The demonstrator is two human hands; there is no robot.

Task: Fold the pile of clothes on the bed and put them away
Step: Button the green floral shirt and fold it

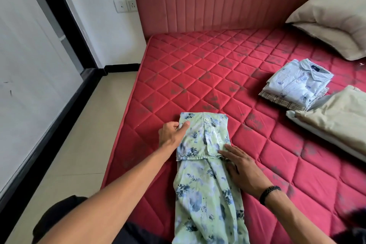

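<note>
Half-folded green floral shirt (204, 164) on bed (198, 77)

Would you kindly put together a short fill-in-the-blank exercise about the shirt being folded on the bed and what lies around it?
1. The green floral shirt lies on a quilted ____ mattress.
2. The right hand, with a black band at its wrist, rests ____ on the shirt's folded edge.
3. The left hand holds the shirt's ____ edge.
4. The folded light blue shirt lies on top of a ____ one.

Missing words: red; flat; left; plaid
</note>
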